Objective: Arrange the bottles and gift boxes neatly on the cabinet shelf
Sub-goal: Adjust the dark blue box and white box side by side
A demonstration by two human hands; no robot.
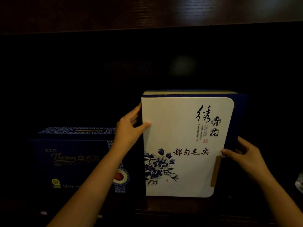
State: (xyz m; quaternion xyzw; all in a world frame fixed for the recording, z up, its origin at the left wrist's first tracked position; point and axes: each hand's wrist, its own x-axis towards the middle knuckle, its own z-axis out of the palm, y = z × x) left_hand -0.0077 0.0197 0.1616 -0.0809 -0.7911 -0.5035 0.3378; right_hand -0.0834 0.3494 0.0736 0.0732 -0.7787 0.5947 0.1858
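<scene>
A tall gift box [183, 131] with a white front, blue flower print and black calligraphy stands upright on the dark cabinet shelf [164, 208]. My left hand [129, 128] grips its left edge near the top, thumb on the front face. On the box's right edge, lower down, my right hand [242, 154] holds it beside a brown clasp. Left of it, a dark blue gift box [70, 161] with gold lettering lies lengthwise, partly hidden by my left forearm.
The shelf bay is very dark, with a wooden board [147, 13] overhead. A pale, shiny object [299, 182] shows at the right frame edge; I cannot tell what it is. Dark space stretches behind and above both boxes.
</scene>
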